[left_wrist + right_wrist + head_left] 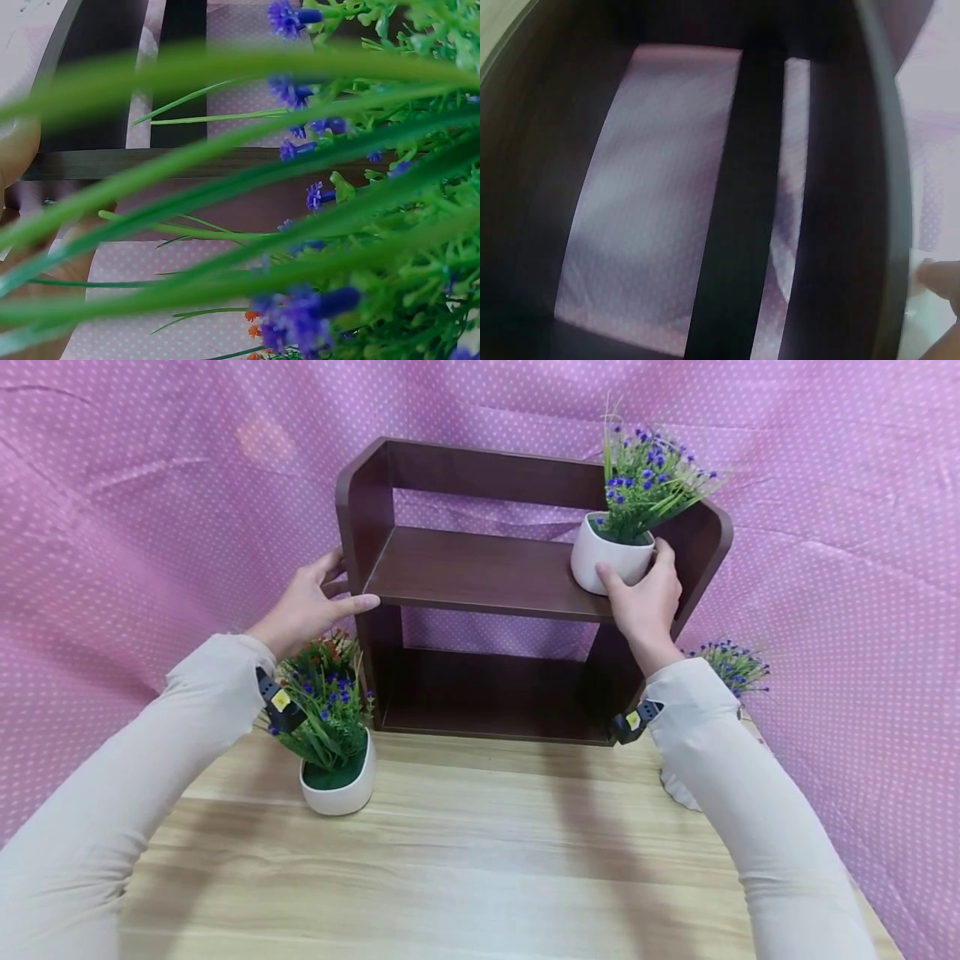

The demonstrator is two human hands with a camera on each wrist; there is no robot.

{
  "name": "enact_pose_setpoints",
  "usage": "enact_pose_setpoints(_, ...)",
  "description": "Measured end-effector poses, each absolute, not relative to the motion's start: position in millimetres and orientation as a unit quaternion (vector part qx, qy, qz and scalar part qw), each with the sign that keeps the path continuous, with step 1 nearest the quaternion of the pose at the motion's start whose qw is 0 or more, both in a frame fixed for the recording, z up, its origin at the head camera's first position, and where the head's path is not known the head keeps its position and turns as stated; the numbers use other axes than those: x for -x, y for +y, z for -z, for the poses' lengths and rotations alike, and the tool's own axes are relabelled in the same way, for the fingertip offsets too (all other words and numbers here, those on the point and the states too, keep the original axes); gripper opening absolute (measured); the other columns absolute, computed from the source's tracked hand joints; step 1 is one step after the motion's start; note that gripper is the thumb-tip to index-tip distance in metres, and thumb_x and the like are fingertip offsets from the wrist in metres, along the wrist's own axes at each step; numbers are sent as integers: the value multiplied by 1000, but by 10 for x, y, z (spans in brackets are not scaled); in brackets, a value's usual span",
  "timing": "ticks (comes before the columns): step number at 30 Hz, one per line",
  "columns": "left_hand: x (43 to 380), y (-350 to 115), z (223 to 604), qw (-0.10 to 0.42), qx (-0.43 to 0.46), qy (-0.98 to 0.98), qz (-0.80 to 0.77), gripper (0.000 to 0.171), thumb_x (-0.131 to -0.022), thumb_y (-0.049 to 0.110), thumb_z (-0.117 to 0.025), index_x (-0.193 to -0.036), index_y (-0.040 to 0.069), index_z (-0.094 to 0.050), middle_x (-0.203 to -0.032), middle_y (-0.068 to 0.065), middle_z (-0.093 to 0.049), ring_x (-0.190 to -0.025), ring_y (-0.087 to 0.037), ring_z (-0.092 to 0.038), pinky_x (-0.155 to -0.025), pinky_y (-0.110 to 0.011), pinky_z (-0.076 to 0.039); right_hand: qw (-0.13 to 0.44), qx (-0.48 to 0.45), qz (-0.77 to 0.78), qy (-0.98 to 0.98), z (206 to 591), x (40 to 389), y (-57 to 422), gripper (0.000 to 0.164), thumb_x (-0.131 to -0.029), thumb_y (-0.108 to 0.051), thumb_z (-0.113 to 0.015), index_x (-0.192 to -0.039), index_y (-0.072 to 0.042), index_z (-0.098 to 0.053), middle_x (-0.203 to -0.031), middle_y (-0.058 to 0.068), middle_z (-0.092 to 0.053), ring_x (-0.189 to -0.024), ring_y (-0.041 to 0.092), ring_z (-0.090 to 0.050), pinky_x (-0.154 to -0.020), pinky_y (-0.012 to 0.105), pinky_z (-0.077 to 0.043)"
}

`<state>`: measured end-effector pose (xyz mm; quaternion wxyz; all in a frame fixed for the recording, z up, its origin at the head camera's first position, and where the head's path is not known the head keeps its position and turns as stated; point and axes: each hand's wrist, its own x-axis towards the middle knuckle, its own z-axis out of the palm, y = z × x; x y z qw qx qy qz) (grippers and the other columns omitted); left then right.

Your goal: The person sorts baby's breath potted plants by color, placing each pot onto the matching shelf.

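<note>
A dark brown two-tier wooden shelf stands upright on the table. At its left side my left hand grips the side board, thumb along the front edge and fingers on the outer face. My right hand holds a white flowerpot with purple artificial flowers, thumb in front and fingers round its right side. This pot is at the right end of the upper board. In the right wrist view only a thumb and a bit of the pot show at the right edge.
Left of the shelf, on the table, stands another white pot with purple flowers; orange-red flowers show behind it. More purple flowers and a white pot are partly hidden behind my right forearm. A pink dotted cloth hangs behind.
</note>
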<state>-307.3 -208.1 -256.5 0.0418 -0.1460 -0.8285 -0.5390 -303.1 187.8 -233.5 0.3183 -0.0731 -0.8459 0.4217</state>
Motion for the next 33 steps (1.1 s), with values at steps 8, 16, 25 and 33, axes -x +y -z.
enact_pose_setpoints(8, 3074, -2085, 2565, 44, 148, -830, 535, 88, -87, 24, -72, -155, 17, -17, -155, -13, -30, -138, -33, -34, -111, -47, -35, 321, 85, -399, -855, 2346, 3066, 1879, 79, -84, -42, -69, -147, -9, -34, -144, 9, -47, -132, 22, -44, -111, 34, -34)
enact_pose_setpoints(16, 3068, -2081, 2563, 42, 148, -830, 537, 87, -87, 24, -72, -155, 18, -17, -155, -12, -29, -139, -33, -33, -111, -47, -35, 301, 76, -388, -868, 2320, 3038, 1926, 81, -87, -41, -66, -149, -6, -29, -146, 14, -44, -134, 30, -40, -114, 36, -30)
enact_pose_setpoints(25, 3066, -2078, 2560, 39, 147, -829, 538, 87, -87, 24, -72, -155, 20, -17, -155, -11, -29, -139, -32, -33, -111, -47, -35, 290, 66, -374, -878, 2306, 3047, 1970, 76, -89, -40, -64, -149, -5, -31, -143, 17, -47, -132, 36, -42, -113, 41, -31)
enact_pose_setpoints(33, 3057, -2084, 2560, 36, 144, -830, 537, 87, -87, 25, -72, -155, 21, -17, -156, -9, -29, -139, -31, -33, -110, -47, -36, 285, 56, -366, -884, 2295, 3009, 1967, 77, -90, -40, -63, -148, -1, -31, -140, 20, -49, -130, 37, -44, -112, 42, -33)
